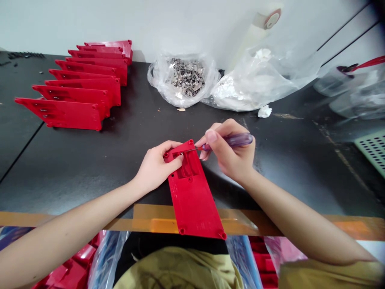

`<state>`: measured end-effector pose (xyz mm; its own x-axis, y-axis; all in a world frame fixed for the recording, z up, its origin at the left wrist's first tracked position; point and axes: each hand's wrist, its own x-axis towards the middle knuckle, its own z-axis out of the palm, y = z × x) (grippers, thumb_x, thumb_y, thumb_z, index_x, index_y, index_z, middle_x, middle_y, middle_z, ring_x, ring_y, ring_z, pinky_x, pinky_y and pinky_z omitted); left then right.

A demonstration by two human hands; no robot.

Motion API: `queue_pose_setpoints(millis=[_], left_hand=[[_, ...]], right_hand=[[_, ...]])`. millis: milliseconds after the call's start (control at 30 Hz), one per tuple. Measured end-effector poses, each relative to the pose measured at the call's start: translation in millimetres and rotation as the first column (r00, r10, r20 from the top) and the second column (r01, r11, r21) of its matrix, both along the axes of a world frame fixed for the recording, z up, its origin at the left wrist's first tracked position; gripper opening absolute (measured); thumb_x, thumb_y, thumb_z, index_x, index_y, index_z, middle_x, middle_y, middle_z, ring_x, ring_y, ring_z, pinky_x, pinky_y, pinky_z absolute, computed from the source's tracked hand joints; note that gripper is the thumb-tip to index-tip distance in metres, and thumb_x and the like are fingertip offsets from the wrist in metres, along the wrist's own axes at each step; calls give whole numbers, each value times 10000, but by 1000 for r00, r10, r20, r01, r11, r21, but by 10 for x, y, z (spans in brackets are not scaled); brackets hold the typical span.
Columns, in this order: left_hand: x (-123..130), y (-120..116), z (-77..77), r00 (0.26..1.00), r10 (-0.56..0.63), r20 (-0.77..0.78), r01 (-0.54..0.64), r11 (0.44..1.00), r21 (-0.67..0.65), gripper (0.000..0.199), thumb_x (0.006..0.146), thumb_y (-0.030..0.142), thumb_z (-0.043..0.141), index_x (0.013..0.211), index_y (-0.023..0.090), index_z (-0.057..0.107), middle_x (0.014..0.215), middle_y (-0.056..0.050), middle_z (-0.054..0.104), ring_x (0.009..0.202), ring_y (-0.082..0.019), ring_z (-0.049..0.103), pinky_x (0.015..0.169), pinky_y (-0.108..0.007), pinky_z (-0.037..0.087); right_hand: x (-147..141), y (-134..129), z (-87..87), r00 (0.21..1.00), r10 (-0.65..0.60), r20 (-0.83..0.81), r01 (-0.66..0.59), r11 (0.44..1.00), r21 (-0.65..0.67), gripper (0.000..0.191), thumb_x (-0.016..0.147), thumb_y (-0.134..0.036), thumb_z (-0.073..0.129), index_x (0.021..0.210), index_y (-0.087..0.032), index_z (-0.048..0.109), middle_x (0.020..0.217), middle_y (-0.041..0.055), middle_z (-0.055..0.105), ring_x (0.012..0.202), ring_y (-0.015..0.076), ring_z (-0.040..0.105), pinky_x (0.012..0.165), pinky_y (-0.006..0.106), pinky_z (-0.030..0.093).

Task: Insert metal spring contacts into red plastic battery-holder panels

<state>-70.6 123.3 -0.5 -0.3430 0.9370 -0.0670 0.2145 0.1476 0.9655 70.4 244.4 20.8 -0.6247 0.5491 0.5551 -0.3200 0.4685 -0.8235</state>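
Observation:
A red plastic panel (195, 204) lies at the near edge of the dark table, its lower end reaching past the edge. My left hand (158, 164) grips the panel's upper left side, the thumb pressing by a small metal piece (181, 154) in the recess. Between the fingers of my right hand (230, 154) is a screwdriver with a purple, see-through handle (240, 139). Its thin shaft points left across the top of the panel and ends near my left thumb. Whether the tip touches the metal piece I cannot tell.
Several similar red panels (72, 114) stand in a leaning row at the back left. A clear bag of small metal parts (188, 76) and a bag with white contents (240, 88) sit by the wall. At right is a pale perforated basket (373, 148). More red parts (72, 269) lie below the table edge.

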Motion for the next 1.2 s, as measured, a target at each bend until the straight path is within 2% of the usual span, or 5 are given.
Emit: queue_pose_setpoints(millis=[333, 633, 800, 967, 1200], left_hand=[[-4, -16, -9, 1000, -4, -10, 4, 1000, 11, 234, 816, 253, 632, 1036, 203, 693, 962, -2, 733, 834, -166, 662, 790, -286, 506], [-3, -9, -30, 1000, -2, 2, 2, 1000, 20, 240, 821, 256, 626, 1048, 212, 691, 1005, -4, 738, 869, -178, 674, 814, -297, 522], [5, -8, -22, 1000, -5, 14, 5, 1000, 12, 236, 826, 250, 627, 1051, 218, 690, 998, 6, 739, 866, -175, 676, 806, -291, 524], [6, -23, -19, 999, -10, 32, 10, 1000, -8, 251, 831, 264, 630, 1073, 217, 683, 1015, -3, 743, 879, -189, 682, 804, -303, 534], [4, -15, -29, 999, -6, 33, 5, 1000, 8, 246, 831, 255, 629, 1067, 222, 689, 1031, -3, 742, 902, -190, 683, 821, -301, 533]], right_hand=[[0, -57, 58, 998, -33, 59, 23, 985, 169, 300, 938, -322, 623, 683, -215, 508, 614, -22, 570, 504, 96, 519, 462, 253, 405], [-1, -69, 9, 998, -22, 62, 13, 991, 131, 296, 901, -380, 671, 691, -231, 526, 636, -5, 605, 501, 123, 533, 457, 283, 433], [3, -71, 27, 998, -18, 58, 10, 989, 149, 277, 944, -321, 611, 696, -232, 526, 626, -4, 599, 541, 128, 563, 470, 278, 435], [5, -63, 1, 1000, -16, 16, 14, 992, 128, 242, 913, -330, 666, 723, -238, 548, 636, -7, 602, 575, 136, 583, 493, 282, 448], [-2, -70, -1, 999, 7, 36, -12, 990, 142, 248, 941, -293, 624, 715, -235, 539, 637, -2, 605, 606, 143, 613, 492, 289, 453]])
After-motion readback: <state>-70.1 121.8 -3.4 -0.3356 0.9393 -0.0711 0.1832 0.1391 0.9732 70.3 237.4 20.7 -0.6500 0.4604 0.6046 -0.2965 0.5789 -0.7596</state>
